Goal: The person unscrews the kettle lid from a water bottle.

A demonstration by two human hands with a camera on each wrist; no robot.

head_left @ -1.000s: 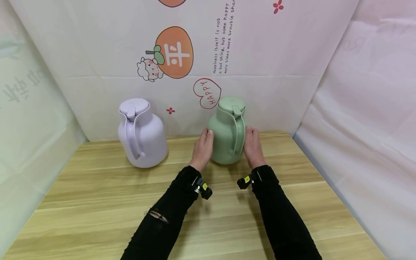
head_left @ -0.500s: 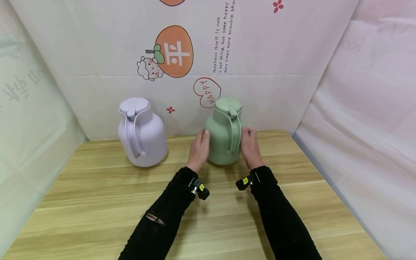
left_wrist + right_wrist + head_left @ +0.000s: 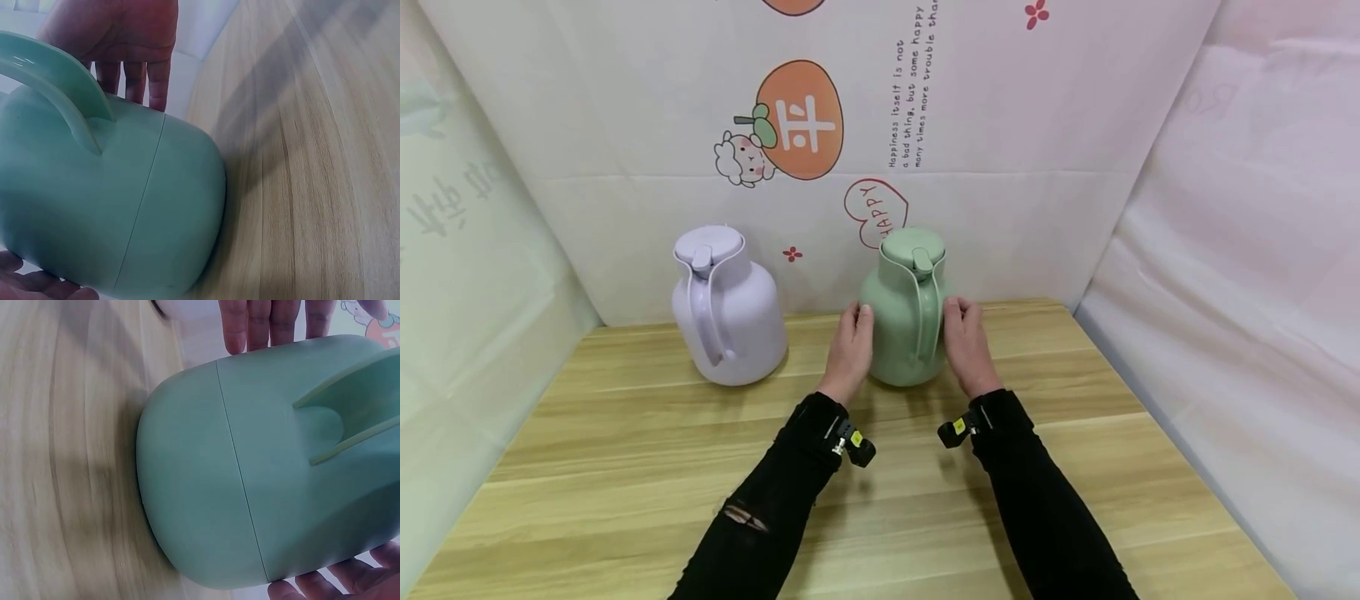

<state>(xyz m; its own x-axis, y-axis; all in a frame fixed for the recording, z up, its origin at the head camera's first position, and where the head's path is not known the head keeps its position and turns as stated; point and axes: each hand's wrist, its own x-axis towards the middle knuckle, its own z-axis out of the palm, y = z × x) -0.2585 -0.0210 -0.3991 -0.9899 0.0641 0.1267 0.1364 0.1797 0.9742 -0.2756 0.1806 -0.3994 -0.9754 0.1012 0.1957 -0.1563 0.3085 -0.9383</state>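
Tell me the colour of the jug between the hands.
The jug is soft green, best seen whole in the head view.

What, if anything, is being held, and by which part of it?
The green jug, by opposite sides of its body, between the left hand and the right hand; not its handle.

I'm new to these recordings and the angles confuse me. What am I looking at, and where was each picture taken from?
There is no machine here: these are a person's bare left hand and right hand. The wide picture comes from a camera worn on the head, looking forward and down. The two close-ups come from small cameras on the wrists, so the wooden table looks turned sideways. On it, at the left, stands a lilac jug. The fingers of both hands press opposite sides of an upright green jug; neither grips its handle.
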